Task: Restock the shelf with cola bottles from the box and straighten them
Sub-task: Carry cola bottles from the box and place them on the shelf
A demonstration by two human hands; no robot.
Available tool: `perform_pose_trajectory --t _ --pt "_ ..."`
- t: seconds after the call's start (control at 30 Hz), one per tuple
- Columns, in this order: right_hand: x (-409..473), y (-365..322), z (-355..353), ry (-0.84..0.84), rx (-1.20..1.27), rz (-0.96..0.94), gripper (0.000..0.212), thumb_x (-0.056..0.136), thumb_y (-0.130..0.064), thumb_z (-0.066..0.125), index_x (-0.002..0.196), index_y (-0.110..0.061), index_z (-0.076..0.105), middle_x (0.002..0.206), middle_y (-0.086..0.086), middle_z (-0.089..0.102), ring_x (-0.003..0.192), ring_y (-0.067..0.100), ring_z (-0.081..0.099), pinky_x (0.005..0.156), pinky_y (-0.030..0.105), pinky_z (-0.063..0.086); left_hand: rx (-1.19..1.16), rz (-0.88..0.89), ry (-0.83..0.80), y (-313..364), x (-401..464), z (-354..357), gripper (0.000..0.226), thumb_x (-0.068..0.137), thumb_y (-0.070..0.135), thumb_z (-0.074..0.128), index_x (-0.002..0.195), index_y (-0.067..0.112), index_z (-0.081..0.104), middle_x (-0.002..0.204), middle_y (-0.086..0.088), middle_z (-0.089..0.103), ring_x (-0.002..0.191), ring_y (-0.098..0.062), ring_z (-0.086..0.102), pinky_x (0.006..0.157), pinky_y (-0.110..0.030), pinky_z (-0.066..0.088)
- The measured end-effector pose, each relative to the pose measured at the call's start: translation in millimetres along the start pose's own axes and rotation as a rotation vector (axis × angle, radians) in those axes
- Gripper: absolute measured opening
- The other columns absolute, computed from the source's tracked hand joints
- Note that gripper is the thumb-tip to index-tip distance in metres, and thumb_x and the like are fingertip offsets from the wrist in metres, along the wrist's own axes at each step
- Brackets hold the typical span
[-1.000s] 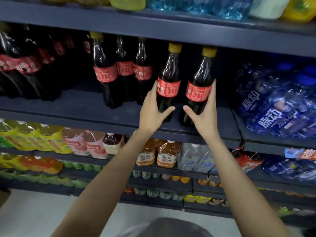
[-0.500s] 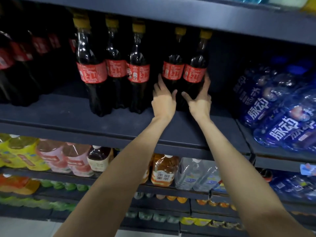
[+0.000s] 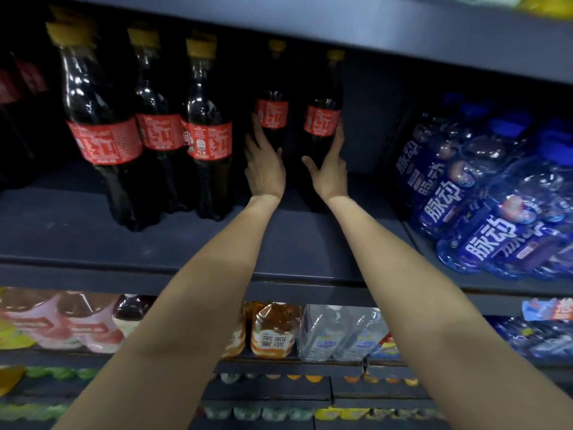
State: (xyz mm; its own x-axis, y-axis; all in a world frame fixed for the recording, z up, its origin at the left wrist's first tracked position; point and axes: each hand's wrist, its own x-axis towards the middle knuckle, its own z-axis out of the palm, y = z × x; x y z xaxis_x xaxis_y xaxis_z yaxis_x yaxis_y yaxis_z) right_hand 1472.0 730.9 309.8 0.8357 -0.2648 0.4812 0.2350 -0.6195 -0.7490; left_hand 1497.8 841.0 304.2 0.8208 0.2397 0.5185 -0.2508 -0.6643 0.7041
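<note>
Now my left hand [image 3: 265,169] and right hand [image 3: 330,169], fingers spread flat, press two cola bottles [image 3: 272,114] back on the shelf [image 3: 279,243] for alignment.

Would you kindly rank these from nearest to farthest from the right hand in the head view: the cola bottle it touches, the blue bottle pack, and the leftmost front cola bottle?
1. Touched cola bottle, against the right hand.
2. Blue bottle pack, to its right.
3. Leftmost front cola bottle, far left.
</note>
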Motion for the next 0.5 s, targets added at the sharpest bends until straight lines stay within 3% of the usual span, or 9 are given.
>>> perform_pose_trajectory --t 0.13,0.23,0.3,0.37,0.5 --pt "1 -2 0 -0.058 -0.174 0.079 0.093 0.092 -0.024 0.059 0.149 -0.028 -0.015 0.137 0.016 0.050 0.115 0.033 0.056 0.099 0.045 0.045 -0.033 -0.024 -0.106 1 -5 -14 0.086 0.087 0.006 0.056 0.151 0.016 0.000 0.150 -0.018 0.026 0.135 -0.033 0.033 0.100 -0.046 0.039" --pt "-5 -4 -5 -0.146 -0.317 0.229 0.093 0.090 -0.029 0.060 0.150 -0.028 -0.012 0.146 0.020 0.036 0.128 0.039 0.043 0.104 0.050 0.039 -0.119 -0.083 -0.172 9 -15 -29 0.087 0.085 0.007 0.057 0.151 0.010 0.002 0.149 -0.019 0.028 0.137 -0.033 0.030 0.108 -0.038 0.029" --pt "-19 -9 -16 -0.192 -0.388 0.267 0.082 0.091 -0.030 0.058 0.152 -0.023 0.002 0.149 0.020 0.030 0.131 0.039 0.037 0.105 0.047 0.037 -0.194 -0.099 -0.214 17 -25 -40 0.084 0.083 0.008 0.059 0.150 0.006 0.009 0.147 -0.021 0.031 0.137 -0.034 0.030 0.110 -0.035 0.023" --pt "-43 -19 -34 -0.148 -0.380 0.185 0.067 0.091 -0.025 0.057 0.149 -0.016 0.023 0.143 0.020 0.037 0.125 0.038 0.042 0.101 0.044 0.040 -0.305 -0.101 -0.300 26 -41 -54 0.072 0.087 0.013 0.059 0.148 0.007 0.022 0.144 -0.017 0.039 0.133 -0.030 0.037 0.109 -0.033 0.029" --pt "-112 -40 -77 0.179 -0.299 -0.036 0.036 0.091 -0.018 0.053 0.126 -0.010 0.055 0.115 0.011 0.063 0.105 0.028 0.058 0.087 0.039 0.049 -0.509 -0.150 -0.472 38 -81 -96 0.033 0.097 0.023 0.049 0.129 0.018 0.051 0.121 0.000 0.062 0.110 -0.009 0.056 0.095 -0.017 0.041"
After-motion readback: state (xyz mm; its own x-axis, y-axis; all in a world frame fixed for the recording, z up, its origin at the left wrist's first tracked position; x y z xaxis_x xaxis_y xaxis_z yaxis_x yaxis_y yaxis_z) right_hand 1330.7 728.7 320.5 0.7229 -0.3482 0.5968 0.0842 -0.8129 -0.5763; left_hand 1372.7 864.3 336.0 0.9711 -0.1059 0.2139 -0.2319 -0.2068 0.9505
